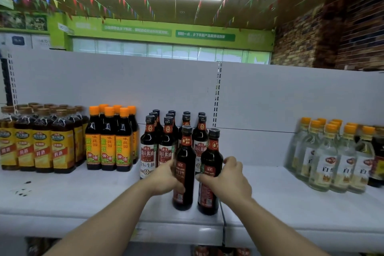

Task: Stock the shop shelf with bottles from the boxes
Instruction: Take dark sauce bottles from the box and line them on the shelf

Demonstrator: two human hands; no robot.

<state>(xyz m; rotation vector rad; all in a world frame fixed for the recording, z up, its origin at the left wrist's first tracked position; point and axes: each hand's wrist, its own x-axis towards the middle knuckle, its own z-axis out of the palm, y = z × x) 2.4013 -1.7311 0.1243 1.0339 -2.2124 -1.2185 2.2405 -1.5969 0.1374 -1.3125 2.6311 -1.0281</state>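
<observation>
Two dark soy sauce bottles with black caps stand upright near the front of the white shelf [83,199]. My left hand [166,176] grips the left bottle [184,164] around its middle. My right hand [226,181] wraps the right bottle [211,160] at its label. Right behind them stands a group of several matching dark bottles [164,143] with white and red labels.
Orange-capped dark bottles [112,141] and yellow-labelled brown bottles [39,141] fill the shelf's left part. Clear orange-capped bottles [330,158] stand at the right. A grey back panel [270,100] rises behind. Bare shelf lies between the dark and clear bottles. No boxes show.
</observation>
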